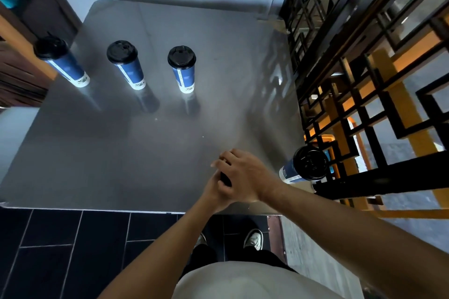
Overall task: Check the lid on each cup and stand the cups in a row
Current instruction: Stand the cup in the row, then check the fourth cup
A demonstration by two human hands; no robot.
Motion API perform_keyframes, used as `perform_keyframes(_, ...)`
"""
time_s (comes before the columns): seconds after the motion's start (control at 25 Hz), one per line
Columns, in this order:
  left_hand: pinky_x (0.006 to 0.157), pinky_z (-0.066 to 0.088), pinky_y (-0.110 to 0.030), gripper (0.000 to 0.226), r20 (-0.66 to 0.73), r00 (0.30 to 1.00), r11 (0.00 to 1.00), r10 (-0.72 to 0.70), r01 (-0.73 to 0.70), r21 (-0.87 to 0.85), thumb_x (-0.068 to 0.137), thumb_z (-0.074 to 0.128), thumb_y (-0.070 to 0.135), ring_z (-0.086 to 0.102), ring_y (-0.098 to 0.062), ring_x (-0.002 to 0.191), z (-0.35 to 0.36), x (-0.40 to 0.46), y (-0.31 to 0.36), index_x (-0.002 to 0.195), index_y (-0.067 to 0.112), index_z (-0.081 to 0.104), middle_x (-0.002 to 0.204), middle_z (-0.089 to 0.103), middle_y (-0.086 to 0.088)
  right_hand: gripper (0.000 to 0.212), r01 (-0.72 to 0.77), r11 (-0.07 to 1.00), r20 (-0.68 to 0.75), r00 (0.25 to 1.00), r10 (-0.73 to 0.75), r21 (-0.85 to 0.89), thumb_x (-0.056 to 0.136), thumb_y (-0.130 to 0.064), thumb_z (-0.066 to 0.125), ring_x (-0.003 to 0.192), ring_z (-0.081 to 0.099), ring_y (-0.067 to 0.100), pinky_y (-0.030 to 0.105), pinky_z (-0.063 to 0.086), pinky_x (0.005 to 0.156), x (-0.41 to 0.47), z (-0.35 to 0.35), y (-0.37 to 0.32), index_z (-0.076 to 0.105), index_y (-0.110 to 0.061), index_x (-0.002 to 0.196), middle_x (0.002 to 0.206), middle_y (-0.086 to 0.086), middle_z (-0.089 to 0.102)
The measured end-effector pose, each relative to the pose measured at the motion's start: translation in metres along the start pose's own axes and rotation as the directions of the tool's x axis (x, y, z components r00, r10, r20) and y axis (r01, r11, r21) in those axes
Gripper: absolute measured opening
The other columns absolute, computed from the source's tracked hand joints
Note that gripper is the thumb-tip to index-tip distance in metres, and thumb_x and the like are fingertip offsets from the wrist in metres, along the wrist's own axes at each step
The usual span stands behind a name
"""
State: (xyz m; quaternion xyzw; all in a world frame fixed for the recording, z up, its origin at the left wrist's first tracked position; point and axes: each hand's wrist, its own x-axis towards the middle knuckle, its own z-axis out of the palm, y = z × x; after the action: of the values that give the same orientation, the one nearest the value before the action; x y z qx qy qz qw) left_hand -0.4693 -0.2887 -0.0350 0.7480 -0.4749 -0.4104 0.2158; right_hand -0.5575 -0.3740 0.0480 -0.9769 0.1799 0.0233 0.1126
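your right hand (240,175) lies on top, fingers curled down over a dark lid (224,179), of which only a sliver shows between your hands. your left hand (213,193) comes up from beneath, fingers wrapped round what is probably a cup under that lid; the cup body itself is hidden. both hands hover above the near edge of the steel table (145,148).

just to the right, near the table's right edge, another blue cup (290,172) with a black lid stands beside the dark lattice screen (364,80). at the far left side, three blue cups already stand in a row: the left cup (63,63), the middle cup (127,67) and the right cup (183,71), each capped in black and well apart from your hands.

these look like tall paper cups, likely light, soft-walled and easy to tip. judge the hold gently: take the body around its middle, and press the lid only at its rim.
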Motion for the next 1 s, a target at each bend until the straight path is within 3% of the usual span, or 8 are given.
perform_keyframes(0.08, 0.101, 0.021, 0.005, 0.061, -0.037, 0.997, 0.996, 0.063, -0.065, -0.056, 0.097, 0.064, 0.017, 0.042, 0.004, 0.126, -0.005, -0.006, 0.011, 0.151, 0.009, 0.039, 0.149, 0.051, -0.009, 0.063, -0.133, 0.99, -0.069, 0.988, 0.137, 0.053, 0.084, -0.056, 0.051, 0.117, 0.054, 0.028, 0.043, 0.045, 0.101, -0.006, 0.004, -0.005, 0.053, -0.021, 0.136, 0.133, 0.008, 0.056)
perform_keyframes(0.16, 0.087, 0.037, 0.003, 0.058, -0.146, 0.989, 0.977, -0.012, -0.02, -0.214, 0.079, 0.079, 0.027, 0.057, 0.011, 0.107, -0.01, -0.009, 0.015, 0.131, 0.032, 0.054, 0.127, 0.067, 0.008, 0.066, -0.347, 0.915, -0.12, 0.919, 0.375, 0.205, 0.083, -0.06, 0.055, 0.116, 0.052, 0.026, 0.041, 0.047, 0.1, -0.011, 0.006, -0.003, 0.049, -0.021, 0.136, 0.133, 0.007, 0.05)
perform_keyframes(0.28, 0.058, 0.046, -0.005, 0.05, -0.247, 0.95, 0.896, -0.19, 0.065, -0.439, 0.056, 0.081, 0.053, 0.066, 0.009, 0.077, -0.015, -0.016, 0.016, 0.095, 0.036, 0.056, 0.089, 0.069, 0.013, 0.048, -0.469, 0.632, -0.027, 0.79, 0.613, 0.617, 0.091, -0.044, 0.064, 0.109, 0.056, 0.019, 0.036, 0.051, 0.095, -0.013, 0.003, 0.005, 0.053, -0.018, 0.13, 0.126, 0.005, 0.051)
perform_keyframes(0.4, 0.066, 0.056, -0.015, 0.066, -0.166, 0.966, 0.81, -0.201, 0.068, -0.582, 0.065, 0.076, 0.065, 0.073, 0.0, 0.085, -0.024, -0.02, 0.031, 0.121, 0.038, 0.054, 0.107, 0.071, 0.007, 0.022, -0.414, 0.377, 0.082, 0.755, 0.65, 0.829, 0.096, -0.027, 0.061, 0.096, 0.061, 0.0, 0.014, 0.048, 0.08, -0.012, -0.004, 0.017, 0.059, -0.022, 0.118, 0.111, 0.0, 0.063)
perform_keyframes(0.48, 0.082, 0.064, -0.04, 0.08, -0.13, 0.957, 0.707, -0.261, 0.097, -0.701, 0.071, 0.069, 0.065, 0.076, -0.014, 0.094, -0.034, -0.021, 0.044, 0.141, 0.035, 0.047, 0.118, 0.071, -0.002, 0.01, -0.368, 0.15, 0.191, 0.74, 0.644, 0.918, 0.097, -0.022, 0.058, 0.078, 0.062, -0.005, 0.008, 0.046, 0.066, -0.01, -0.009, 0.021, 0.058, -0.025, 0.107, 0.099, -0.001, 0.066)
perform_keyframes(0.6, 0.094, 0.053, -0.069, 0.064, 0.017, 0.963, 0.444, -0.268, 0.139, -0.885, 0.089, 0.065, 0.05, 0.07, -0.044, 0.1, -0.047, -0.019, 0.055, 0.145, 0.024, 0.047, 0.124, 0.066, -0.03, 0.006, -0.287, -0.143, 0.309, 0.694, 0.651, 0.947, 0.098, -0.019, 0.051, 0.074, 0.063, 0.004, 0.016, 0.05, 0.064, -0.006, -0.011, 0.023, 0.056, -0.016, 0.101, 0.095, 0.005, 0.064)
perform_keyframes(0.76, 0.099, 0.047, -0.069, 0.058, 0.199, 0.957, 0.256, -0.209, 0.25, -0.934, 0.095, 0.063, 0.038, 0.061, -0.044, 0.101, -0.057, -0.028, 0.068, 0.142, 0.007, 0.049, 0.135, 0.055, -0.039, 0.018, -0.185, -0.379, 0.393, 0.695, 0.601, 0.907, 0.097, -0.025, 0.049, 0.086, 0.065, 0.023, 0.04, 0.054, 0.082, 0.001, -0.013, 0.019, 0.055, -0.009, 0.104, 0.097, 0.016, 0.064)
perform_keyframes(1.0, 0.088, 0.049, -0.051, 0.061, 0.239, 0.922, 0.045, -0.306, 0.265, -0.963, 0.096, 0.057, 0.041, 0.062, -0.038, 0.087, -0.063, -0.022, 0.094, 0.143, 0.002, 0.054, 0.118, 0.063, -0.026, 0.034, -0.183, -0.424, 0.434, 0.642, 0.632, 0.887, 0.101, -0.027, 0.053, 0.12, 0.062, 0.044, 0.064, 0.047, 0.104, 0.006, -0.022, 0.01, 0.051, -0.01, 0.13, 0.129, 0.024, 0.061)
